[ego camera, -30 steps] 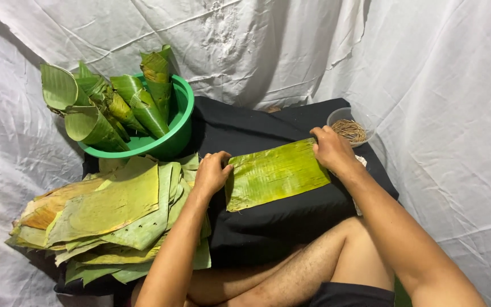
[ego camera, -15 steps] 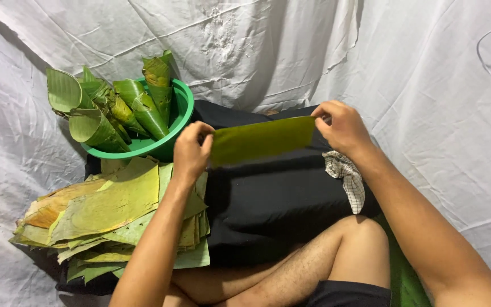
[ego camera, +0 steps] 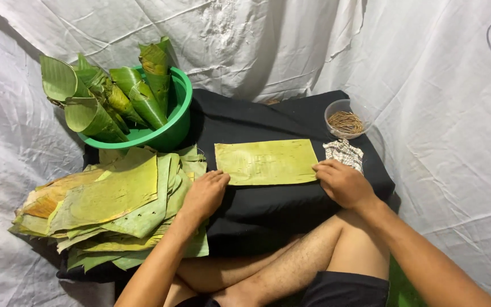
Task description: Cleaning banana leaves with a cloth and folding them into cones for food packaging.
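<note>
Rectangular yellow-green banana leaf piece point(ego camera: 266, 162) lay flat on the black cloth point(ego camera: 268, 207), where half a second earlier it had been held up, folded, between both hands. The left hand point(ego camera: 204, 195) rested palm-down at its lower left corner, fingers loose, gripping nothing; the right hand point(ego camera: 342, 183) pressed its lower right edge, likewise unclenched. Beside it sat a ragged stack of leaf sheets point(ego camera: 109, 204), a green plastic basin point(ego camera: 169, 132) of glossy leaf cones point(ego camera: 109, 96), a checked rag point(ego camera: 343, 152) and a clear cup of thin sticks point(ego camera: 345, 121).
</note>
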